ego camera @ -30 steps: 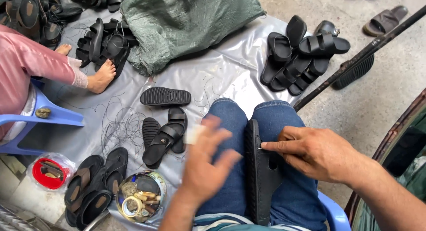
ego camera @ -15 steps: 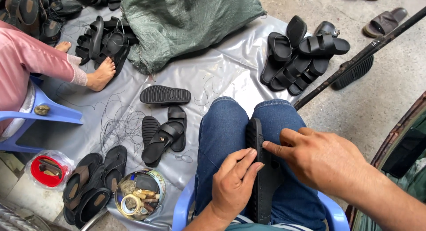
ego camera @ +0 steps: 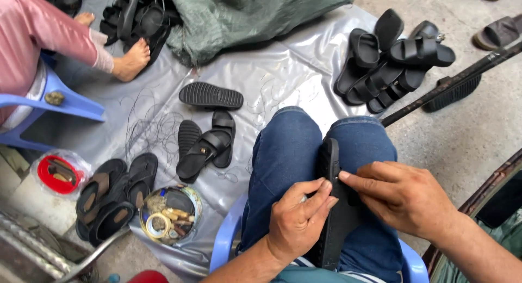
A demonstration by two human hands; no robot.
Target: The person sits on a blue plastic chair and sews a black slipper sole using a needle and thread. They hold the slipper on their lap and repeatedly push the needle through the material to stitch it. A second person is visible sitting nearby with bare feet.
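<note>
I see a black sandal sole standing on edge between my two jeans-clad knees, wedged in the gap of the lap; I take it as the landmark. My left hand sits on its left side, fingers curled together and pinching the upper edge of the sole, with something small and pale just showing between them; what it is I cannot tell. My right hand lies on the sole's right side, index finger stretched out with its tip touching the same edge, just beside the left fingertips, the other fingers folded over the sole's flat face.

I sit on a blue plastic chair, its rim showing left of and below the sole. A grey plastic sheet covers the floor beyond the sole. On it, up and left of the sole, lie a pair of black strapped sandals and a single upturned ribbed sole. Far left of the sole, near the sheet's edge, stands a round tin of small fittings, with darker sandals just beside it. Up and right of the sole is a heap of black sandals. Well beyond the sole lies a green sack. At far upper left another person's bare foot rests on the sheet.
</note>
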